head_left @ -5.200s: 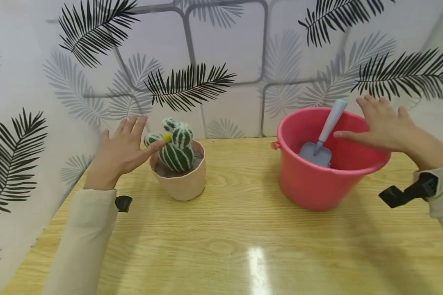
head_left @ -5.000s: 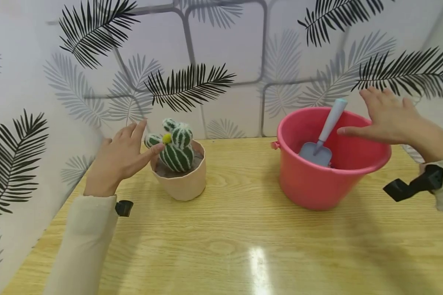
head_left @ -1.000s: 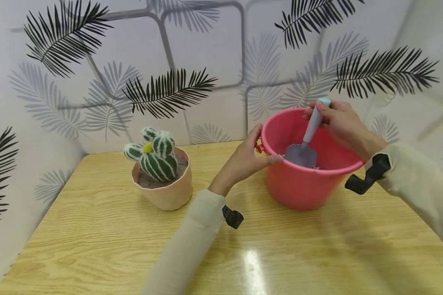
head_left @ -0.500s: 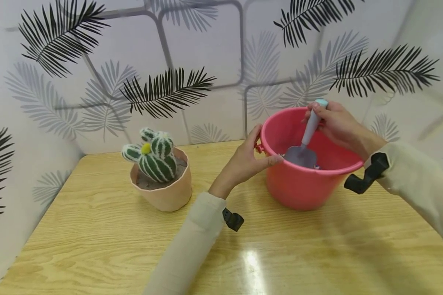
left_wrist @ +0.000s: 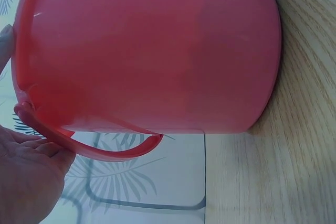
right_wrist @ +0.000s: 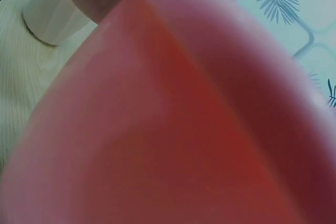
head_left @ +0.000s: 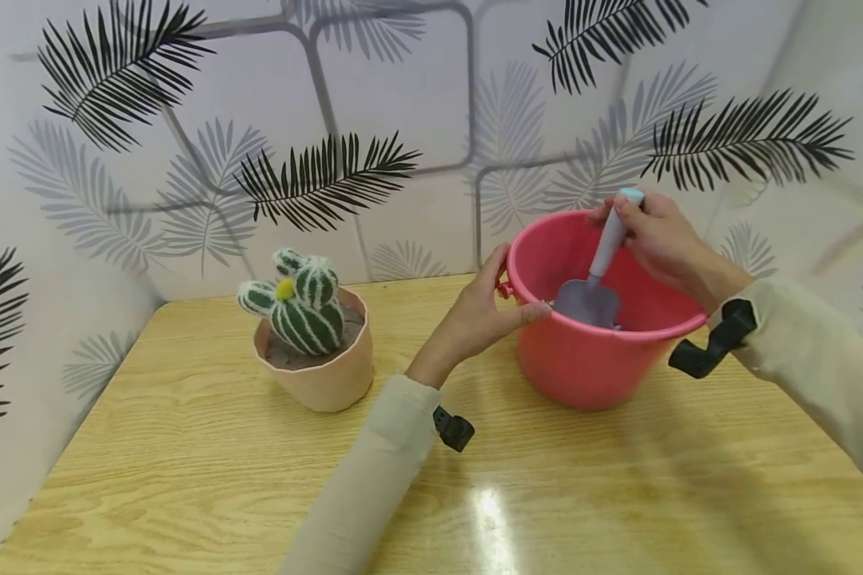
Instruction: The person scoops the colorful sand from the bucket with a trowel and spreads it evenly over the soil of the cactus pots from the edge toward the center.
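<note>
A pink bucket point(head_left: 582, 371) stands on the table, a grey trowel point(head_left: 587, 301) leaning inside it. My right hand point(head_left: 665, 243) grips the trowel's handle near its light-blue end, and the blade points down into the bucket. Small bits show beside the blade; most of the bottom is hidden. At the bucket's left side, my left hand point(head_left: 471, 319) holds the rim, its thumb along the front and its fingers round by the handle lug. In the left wrist view, that hand point(left_wrist: 26, 177) lies against the bucket's red carrying handle point(left_wrist: 105, 153). The pink wall point(right_wrist: 105, 129) fills the right wrist view.
Left of the bucket stands a peach pot point(head_left: 331, 379) with a knitted green-and-white cactus point(head_left: 305, 319) bearing a yellow flower. The wood-grain table point(head_left: 208, 479) meets a leaf-patterned wall point(head_left: 417, 208) close behind both.
About five seconds ago both hands hovered open, left by the cactus, right over the bucket. Now the left holds the bucket's rim and the right grips the trowel. The last second shows barely any motion.
</note>
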`<state>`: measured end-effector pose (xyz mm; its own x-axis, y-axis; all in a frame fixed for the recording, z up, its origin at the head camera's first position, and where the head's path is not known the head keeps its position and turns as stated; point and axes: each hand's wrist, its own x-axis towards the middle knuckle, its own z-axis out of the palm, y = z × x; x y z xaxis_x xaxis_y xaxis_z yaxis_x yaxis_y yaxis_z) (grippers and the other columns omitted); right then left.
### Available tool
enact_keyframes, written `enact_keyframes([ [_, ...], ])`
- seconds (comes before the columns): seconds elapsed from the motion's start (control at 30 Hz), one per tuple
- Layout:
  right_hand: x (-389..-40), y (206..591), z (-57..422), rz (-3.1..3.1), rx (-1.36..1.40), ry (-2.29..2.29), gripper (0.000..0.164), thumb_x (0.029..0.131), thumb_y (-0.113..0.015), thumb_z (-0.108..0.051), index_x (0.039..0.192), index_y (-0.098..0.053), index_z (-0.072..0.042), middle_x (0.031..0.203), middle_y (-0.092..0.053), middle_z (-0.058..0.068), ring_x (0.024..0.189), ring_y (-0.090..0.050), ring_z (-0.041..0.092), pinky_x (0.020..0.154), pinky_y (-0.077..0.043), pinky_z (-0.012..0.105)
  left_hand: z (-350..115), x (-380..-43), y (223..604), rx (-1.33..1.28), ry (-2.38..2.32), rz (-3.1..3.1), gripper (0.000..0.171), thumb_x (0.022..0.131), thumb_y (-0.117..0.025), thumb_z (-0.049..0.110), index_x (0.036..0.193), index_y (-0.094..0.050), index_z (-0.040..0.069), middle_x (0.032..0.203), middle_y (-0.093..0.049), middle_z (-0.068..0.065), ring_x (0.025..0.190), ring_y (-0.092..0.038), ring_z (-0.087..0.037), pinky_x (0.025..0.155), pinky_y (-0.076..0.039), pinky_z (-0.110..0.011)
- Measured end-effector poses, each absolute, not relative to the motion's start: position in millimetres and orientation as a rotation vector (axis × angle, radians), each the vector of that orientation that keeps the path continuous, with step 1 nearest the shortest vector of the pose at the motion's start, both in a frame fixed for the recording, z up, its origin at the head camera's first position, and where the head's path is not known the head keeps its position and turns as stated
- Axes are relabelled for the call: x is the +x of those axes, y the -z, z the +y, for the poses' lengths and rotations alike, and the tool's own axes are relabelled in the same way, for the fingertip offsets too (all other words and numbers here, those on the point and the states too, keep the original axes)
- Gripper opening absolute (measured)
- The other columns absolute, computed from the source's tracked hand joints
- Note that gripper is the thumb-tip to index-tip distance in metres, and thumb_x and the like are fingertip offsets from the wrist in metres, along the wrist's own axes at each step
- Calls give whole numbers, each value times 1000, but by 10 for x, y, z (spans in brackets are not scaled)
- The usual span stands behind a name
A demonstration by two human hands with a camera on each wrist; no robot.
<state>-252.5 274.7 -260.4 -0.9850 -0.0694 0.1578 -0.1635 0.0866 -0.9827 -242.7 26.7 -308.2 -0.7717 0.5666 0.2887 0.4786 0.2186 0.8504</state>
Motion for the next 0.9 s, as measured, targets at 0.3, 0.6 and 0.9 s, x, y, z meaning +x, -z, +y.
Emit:
enact_keyframes([
  [0.3, -2550, 2605, 2740, -2484, 123, -1591, 34, 102, -37, -34, 124, -47, -10, 118, -54, -3, 109, -49, 12, 92, -40, 17, 274, -2441, 3101, 1045, -1620, 2381, 72, 83, -73, 33, 141, -34, 20, 132, -49, 1, 108, -43, -15, 84, -43, -33],
  [0.6, -2541, 2590, 2712, -2684, 152, -1551, 52, 103, -32, -36, 138, -37, 3, 116, -61, -1, 109, -54, 11, 101, -41, 25, 274, -2429, 3090, 1030, -1604, 2406, 73, 83, -72, 34, 143, -33, 22, 127, -50, 5, 106, -43, -16, 82, -44, -35],
  [0.9, -2523, 2607, 2710, -2610, 292, -1760, 32, 104, -36, -24, 116, -44, 5, 84, -61, -14, 84, -62, 1, 79, -48, 13, 277, -2403, 3085, 999, -1564, 2443, 77, 84, -72, 36, 147, -29, 23, 122, -52, -1, 105, -43, -18, 81, -44, -34],
])
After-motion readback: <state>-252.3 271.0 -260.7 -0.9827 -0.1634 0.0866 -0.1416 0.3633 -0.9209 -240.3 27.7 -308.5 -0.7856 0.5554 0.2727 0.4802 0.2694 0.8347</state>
